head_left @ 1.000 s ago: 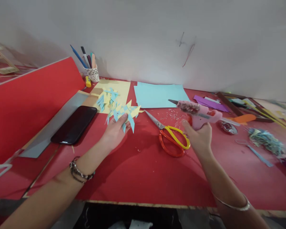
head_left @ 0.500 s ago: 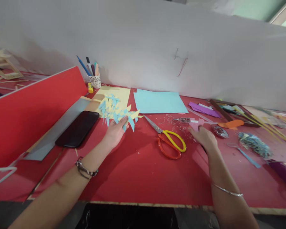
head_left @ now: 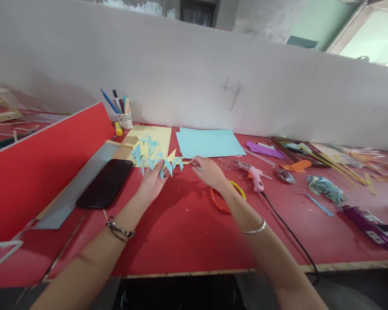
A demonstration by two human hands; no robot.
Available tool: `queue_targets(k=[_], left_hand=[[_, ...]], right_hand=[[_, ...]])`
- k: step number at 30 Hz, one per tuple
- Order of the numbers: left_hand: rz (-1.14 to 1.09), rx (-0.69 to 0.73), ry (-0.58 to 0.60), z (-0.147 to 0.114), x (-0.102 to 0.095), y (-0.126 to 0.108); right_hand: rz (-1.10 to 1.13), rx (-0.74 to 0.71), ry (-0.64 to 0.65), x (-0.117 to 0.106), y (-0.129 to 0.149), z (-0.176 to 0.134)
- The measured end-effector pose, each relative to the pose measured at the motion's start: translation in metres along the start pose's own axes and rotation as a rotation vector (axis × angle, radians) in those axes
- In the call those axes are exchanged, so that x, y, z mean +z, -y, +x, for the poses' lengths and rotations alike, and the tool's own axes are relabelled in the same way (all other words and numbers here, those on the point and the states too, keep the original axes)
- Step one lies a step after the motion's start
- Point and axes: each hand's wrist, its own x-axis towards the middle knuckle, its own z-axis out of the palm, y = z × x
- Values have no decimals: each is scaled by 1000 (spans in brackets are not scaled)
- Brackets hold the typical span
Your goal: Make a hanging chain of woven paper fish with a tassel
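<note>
Around the blue-and-yellow paper strips (head_left: 169,167), the red tabletop (head_left: 174,241) is stretching to its front edge (head_left: 181,274) at six o'clock, a pale wall (head_left: 181,82) is bounding twelve, and a red panel (head_left: 54,163) is bounding nine. A pink glue gun (head_left: 256,175) is lying at three, partly hidden scissors (head_left: 213,199) at four. Farther out, between these, a purple box (head_left: 362,221) is showing markings too small to read. The left hand (head_left: 152,181) is pinching the strips; the right hand (head_left: 210,172) is curling narrow near their tip, its grip impossible to tell. Their long axis is running roughly nine to three, the slim tip pointing toward the right hand.
</note>
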Motion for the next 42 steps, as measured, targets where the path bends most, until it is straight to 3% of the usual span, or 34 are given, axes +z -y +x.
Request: queue_targets(k=[6, 14, 35, 42], left_hand=[[1, 6, 19, -1, 3, -4], [-16, 5, 13, 1, 0, -5], [20, -1, -7, 1, -2, -1], [15, -5, -10, 2, -3, 0]], right_hand=[[-15, 45, 73, 31, 22, 40], [-26, 138, 80, 55, 31, 46], [-23, -133, 117, 46, -1, 33], [31, -410, 220, 35, 2, 1]])
